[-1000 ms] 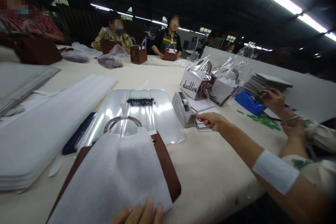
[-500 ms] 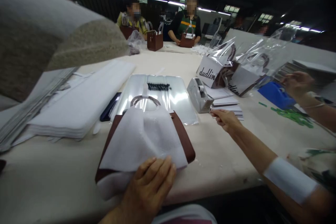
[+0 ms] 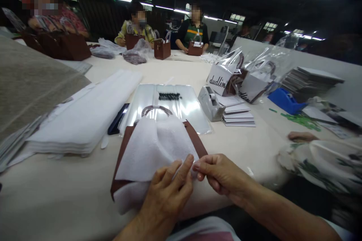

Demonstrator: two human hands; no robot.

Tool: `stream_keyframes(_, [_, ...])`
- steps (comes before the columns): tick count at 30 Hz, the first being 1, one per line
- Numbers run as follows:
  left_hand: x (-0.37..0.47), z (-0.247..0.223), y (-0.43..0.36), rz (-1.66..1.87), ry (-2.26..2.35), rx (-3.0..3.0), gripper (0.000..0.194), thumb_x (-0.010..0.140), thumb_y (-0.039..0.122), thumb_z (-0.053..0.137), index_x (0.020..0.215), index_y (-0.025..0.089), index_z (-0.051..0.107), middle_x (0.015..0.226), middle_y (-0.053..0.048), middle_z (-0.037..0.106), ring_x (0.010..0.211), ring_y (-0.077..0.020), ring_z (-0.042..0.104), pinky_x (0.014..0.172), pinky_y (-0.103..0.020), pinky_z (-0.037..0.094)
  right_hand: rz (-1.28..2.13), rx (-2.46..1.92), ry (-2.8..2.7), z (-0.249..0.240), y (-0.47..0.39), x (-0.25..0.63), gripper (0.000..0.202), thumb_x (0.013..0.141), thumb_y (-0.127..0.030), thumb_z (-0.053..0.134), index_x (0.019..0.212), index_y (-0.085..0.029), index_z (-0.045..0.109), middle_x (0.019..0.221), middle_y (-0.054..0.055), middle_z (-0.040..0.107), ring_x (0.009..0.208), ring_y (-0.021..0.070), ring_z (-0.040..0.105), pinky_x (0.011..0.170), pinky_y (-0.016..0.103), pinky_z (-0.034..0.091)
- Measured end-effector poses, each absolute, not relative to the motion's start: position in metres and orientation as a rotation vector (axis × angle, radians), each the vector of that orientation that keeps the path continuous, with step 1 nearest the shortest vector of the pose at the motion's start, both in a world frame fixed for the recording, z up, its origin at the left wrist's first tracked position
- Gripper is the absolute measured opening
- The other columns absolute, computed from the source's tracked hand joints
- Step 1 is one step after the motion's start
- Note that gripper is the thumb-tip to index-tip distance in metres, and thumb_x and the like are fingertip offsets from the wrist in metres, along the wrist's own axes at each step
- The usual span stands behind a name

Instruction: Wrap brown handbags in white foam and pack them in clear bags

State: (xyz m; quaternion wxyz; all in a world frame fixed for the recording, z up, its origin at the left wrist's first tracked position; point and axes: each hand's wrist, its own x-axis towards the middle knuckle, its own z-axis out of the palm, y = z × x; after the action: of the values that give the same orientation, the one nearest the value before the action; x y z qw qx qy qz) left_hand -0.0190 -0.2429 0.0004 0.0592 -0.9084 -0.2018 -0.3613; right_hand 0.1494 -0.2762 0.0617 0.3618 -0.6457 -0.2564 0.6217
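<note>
A brown handbag (image 3: 122,150) rests on the table in front of me, a soft white sheet (image 3: 152,150) wrapped over its front. Its wrapped handles (image 3: 157,110) stick up at the far side. My left hand (image 3: 171,184) lies on the sheet's lower right with fingers stretched out, holding it down. Beside it, my right hand (image 3: 219,175) pinches thumb and forefinger at the sheet's right edge; the piece of tape between them is too small and clear to make out well. Behind the bag stands a grey tape dispenser (image 3: 210,103).
Clear plastic bags (image 3: 186,111) lie flat beyond the handbag. White sheets (image 3: 85,120) are stacked at left, near grey board (image 3: 34,71). White cards (image 3: 240,115), bagged handbags (image 3: 220,77) and a blue dispenser (image 3: 287,101) are at right. Co-workers sit across the table; a sleeve (image 3: 319,162) is close right.
My right hand has moved from the tape dispenser to the sheet's right edge, beside my left hand. The grey board at left has lowered, and the co-worker's hand at right has drawn back.
</note>
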Motion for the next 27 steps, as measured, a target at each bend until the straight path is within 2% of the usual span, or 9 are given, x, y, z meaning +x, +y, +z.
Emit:
stream_keyframes(4, [-0.016, 0.000, -0.243, -1.001, -0.693, -2.817, 0.034, 0.094, 0.022, 0.028, 0.092, 0.023, 0.062, 0.129, 0.005, 0.049, 0.110, -0.0172, 0.047, 0.086, -0.032, 0.032, 1.621, -1.734, -0.701, 0.072, -0.273, 0.145, 0.023, 0.073, -0.031, 0.058, 0.061, -0.012, 0.054, 0.053, -0.002, 0.055, 0.030, -0.0002, 0.030, 0.028, 0.014, 0.013])
stream_keyframes(8, [-0.015, 0.001, -0.242, -1.035, -0.706, -2.834, 0.028, 0.092, 0.023, 0.033, 0.094, 0.024, 0.062, 0.125, 0.006, 0.053, 0.107, -0.0169, 0.050, 0.086, -0.033, 0.031, 1.633, -1.721, -0.652, 0.077, -0.282, 0.141, 0.011, 0.069, -0.023, 0.058, 0.068, -0.012, 0.057, 0.050, -0.004, 0.051, 0.032, 0.0011, 0.034, 0.028, 0.012, 0.022])
stream_keyframes(10, [-0.015, 0.002, -0.243, -1.035, -0.698, -2.845, 0.027, 0.092, 0.021, 0.035, 0.094, 0.024, 0.062, 0.124, 0.006, 0.054, 0.107, -0.0167, 0.050, 0.087, -0.033, 0.031, 1.608, -1.694, -0.568, 0.073, -0.291, 0.138, 0.017, 0.067, -0.023, 0.059, 0.079, -0.012, 0.057, 0.046, -0.006, 0.049, 0.031, 0.0030, 0.035, 0.028, 0.013, 0.026])
stream_keyframes(13, [-0.016, 0.005, -0.243, -1.026, -0.680, -2.845, 0.024, 0.091, 0.021, 0.039, 0.093, 0.022, 0.063, 0.123, 0.004, 0.055, 0.108, -0.0170, 0.050, 0.087, -0.032, 0.031, 1.512, -1.626, -0.490, 0.062, -0.305, 0.134, 0.035, 0.064, -0.027, 0.063, 0.093, -0.014, 0.049, 0.043, -0.009, 0.046, 0.031, 0.0053, 0.036, 0.027, 0.014, 0.030])
stream_keyframes(16, [-0.016, 0.007, -0.243, -0.984, -0.672, -2.841, 0.025, 0.090, 0.019, 0.040, 0.102, 0.021, 0.062, 0.121, 0.001, 0.057, 0.108, -0.0179, 0.050, 0.088, -0.031, 0.032, 1.401, -1.561, -0.474, 0.048, -0.314, 0.132, 0.044, 0.062, -0.031, 0.068, 0.090, -0.020, 0.037, 0.047, -0.011, 0.049, 0.030, 0.0057, 0.037, 0.026, 0.015, 0.032])
stream_keyframes(19, [-0.017, 0.006, -0.242, -0.895, -0.664, -2.851, 0.031, 0.093, 0.023, 0.035, 0.117, 0.026, 0.054, 0.124, 0.002, 0.055, 0.109, -0.0184, 0.049, 0.089, -0.032, 0.031, 1.383, -1.498, -0.452, 0.031, -0.316, 0.127, 0.047, 0.062, -0.036, 0.068, 0.084, -0.022, 0.029, 0.042, -0.013, 0.045, 0.028, 0.0056, 0.035, 0.026, 0.014, 0.032])
stream_keyframes(23, [-0.022, 0.002, -0.241, -0.848, -0.597, -2.872, 0.036, 0.094, 0.032, 0.027, 0.121, 0.033, 0.050, 0.130, 0.003, 0.049, 0.114, -0.0186, 0.046, 0.096, -0.033, 0.026, 1.280, -1.535, -0.458, 0.015, -0.312, 0.121, 0.043, 0.066, -0.039, 0.064, 0.079, -0.022, 0.027, 0.044, -0.014, 0.043, 0.027, 0.0055, 0.036, 0.025, 0.013, 0.028])
stream_keyframes(27, [-0.023, -0.009, -0.233, -0.974, -0.524, -2.853, 0.038, 0.093, 0.032, 0.026, 0.123, 0.036, 0.047, 0.127, 0.005, 0.051, 0.118, -0.0161, 0.044, 0.106, -0.032, 0.019, 1.257, -1.638, -0.514, 0.011, -0.312, 0.132, 0.033, 0.066, -0.029, 0.062, 0.078, -0.020, 0.033, 0.052, -0.010, 0.051, 0.027, 0.0036, 0.033, 0.026, 0.013, 0.026])
